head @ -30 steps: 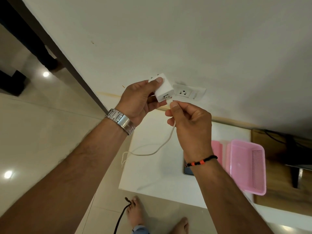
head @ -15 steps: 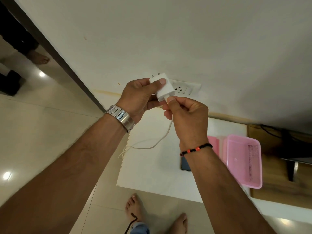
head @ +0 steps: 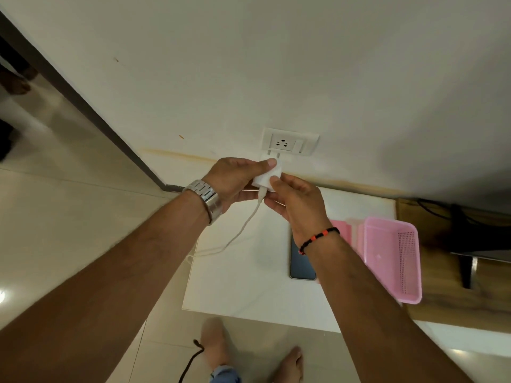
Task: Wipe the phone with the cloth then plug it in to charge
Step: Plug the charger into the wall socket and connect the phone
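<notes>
Charger brick (head: 267, 175) is up in the air just below the wall socket (head: 283, 143), prongs pointing up toward it but not in yet, small gap showing between prong tips and the plate. Left hand (head: 235, 179) has its grip clamped on the brick, thumb across the top face. Right hand (head: 297, 204) pinches the brick's lower corner right where the white cable (head: 243, 228) comes out. Cable droops down and left, reaching the left edge of the white desk (head: 240, 286).

Phone (head: 300, 262) lies flat, screen up, on the desk, partly hidden under the right wrist, just left of the pink basket (head: 392, 258). Basket hangs slightly past the desk's right edge, over a wooden surface (head: 442, 299). Can't make out a cloth for sure, just something pink tucked beside the basket.

Plenty of bare wall around the socket, and open desk between cable and phone. Bare feet (head: 215, 346) on the tile floor at the desk's near edge.
</notes>
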